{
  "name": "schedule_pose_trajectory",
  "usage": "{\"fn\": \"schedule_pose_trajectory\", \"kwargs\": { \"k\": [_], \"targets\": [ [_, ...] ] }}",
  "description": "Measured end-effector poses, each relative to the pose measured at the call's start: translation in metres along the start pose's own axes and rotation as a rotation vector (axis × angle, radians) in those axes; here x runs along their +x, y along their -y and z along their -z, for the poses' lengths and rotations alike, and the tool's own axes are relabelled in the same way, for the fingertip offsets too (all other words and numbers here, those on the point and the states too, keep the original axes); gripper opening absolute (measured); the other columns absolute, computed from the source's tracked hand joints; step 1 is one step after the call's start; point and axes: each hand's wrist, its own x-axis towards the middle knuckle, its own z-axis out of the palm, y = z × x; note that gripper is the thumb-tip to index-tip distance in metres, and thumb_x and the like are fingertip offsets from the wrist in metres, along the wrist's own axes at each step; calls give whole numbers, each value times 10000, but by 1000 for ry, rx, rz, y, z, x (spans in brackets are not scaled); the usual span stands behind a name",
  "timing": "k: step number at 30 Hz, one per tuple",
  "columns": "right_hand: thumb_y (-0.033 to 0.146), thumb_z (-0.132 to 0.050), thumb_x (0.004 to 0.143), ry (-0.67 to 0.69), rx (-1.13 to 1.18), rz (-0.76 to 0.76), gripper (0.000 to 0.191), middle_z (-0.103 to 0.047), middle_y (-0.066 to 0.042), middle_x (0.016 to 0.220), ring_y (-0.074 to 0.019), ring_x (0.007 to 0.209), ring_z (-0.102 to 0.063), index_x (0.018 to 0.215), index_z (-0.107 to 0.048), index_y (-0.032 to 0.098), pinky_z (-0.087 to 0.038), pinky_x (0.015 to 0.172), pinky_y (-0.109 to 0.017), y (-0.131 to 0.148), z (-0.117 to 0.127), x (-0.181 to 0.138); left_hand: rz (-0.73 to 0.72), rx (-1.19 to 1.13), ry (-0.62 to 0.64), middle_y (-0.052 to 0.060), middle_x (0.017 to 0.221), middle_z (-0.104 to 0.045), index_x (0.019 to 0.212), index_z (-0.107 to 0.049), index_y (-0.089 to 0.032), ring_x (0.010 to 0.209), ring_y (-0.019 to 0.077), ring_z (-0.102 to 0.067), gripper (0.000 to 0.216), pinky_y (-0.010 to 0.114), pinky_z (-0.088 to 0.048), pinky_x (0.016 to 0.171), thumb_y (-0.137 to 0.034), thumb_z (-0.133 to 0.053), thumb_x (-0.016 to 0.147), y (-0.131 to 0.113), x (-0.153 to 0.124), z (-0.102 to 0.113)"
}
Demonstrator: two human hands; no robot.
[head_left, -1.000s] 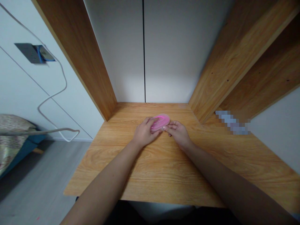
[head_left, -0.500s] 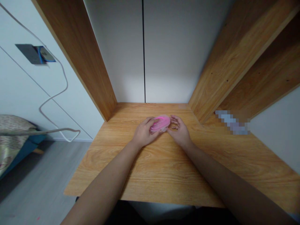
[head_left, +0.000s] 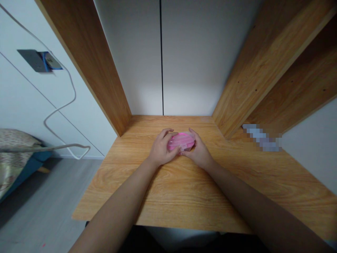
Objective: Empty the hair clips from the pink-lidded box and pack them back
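A small oval pink container (head_left: 182,140) with a clear lid and a pale clasp on its near side is held over the middle of the wooden desktop (head_left: 171,189). My left hand (head_left: 162,147) grips its left end, thumb along the near side and fingers over the far side. Around the right end my right hand (head_left: 199,150) is closed, with the thumb near the clasp and the fingers at the far edge. The container's underside is hidden, and I cannot tell whether it touches the desktop. What it contains is not clear.
Wooden uprights (head_left: 86,63) frame the desk at left and right, before a white back panel (head_left: 189,70). A blurred-out item (head_left: 260,137) lies at the right. On the left wall a white cable (head_left: 75,91) hangs by an open socket box (head_left: 39,61).
My right hand has closed in on the container's right end, where it stood beside it before. The container has tipped, so its near side and clasp show more.
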Motion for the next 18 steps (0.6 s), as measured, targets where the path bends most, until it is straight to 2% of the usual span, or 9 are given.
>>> {"fn": "schedule_pose_trajectory", "kwargs": {
  "k": [7,13,18],
  "targets": [
    [318,-942,540,1,-91,24,1190,-549,-120,1380,-323,1275,-545,1541,-298,285,-452,1101,-494,3,-4,-3,55,-36,-137,133,1280,-596,1308,-514,-182,1230,261,-565,436,428,-465,1077,-372,-594,925,1,2,0],
    [325,-925,570,7,-115,21,1238,-566,-111,1285,-303,1177,-588,1567,-192,277,-467,1065,-484,8,-4,-5,151,-44,-264,118,1204,-652,1285,-527,-190,1125,235,-628,347,405,-511,1001,-353,-526,979,3,1,-3],
    [280,-834,676,13,-40,65,1079,-573,-105,1215,-264,1131,-607,1519,-161,254,-486,1032,-452,8,-6,-7,304,-105,-361,89,1074,-713,1331,-483,-204,987,198,-691,366,353,-558,891,-389,-468,1015,7,1,-4]
  ]
}}
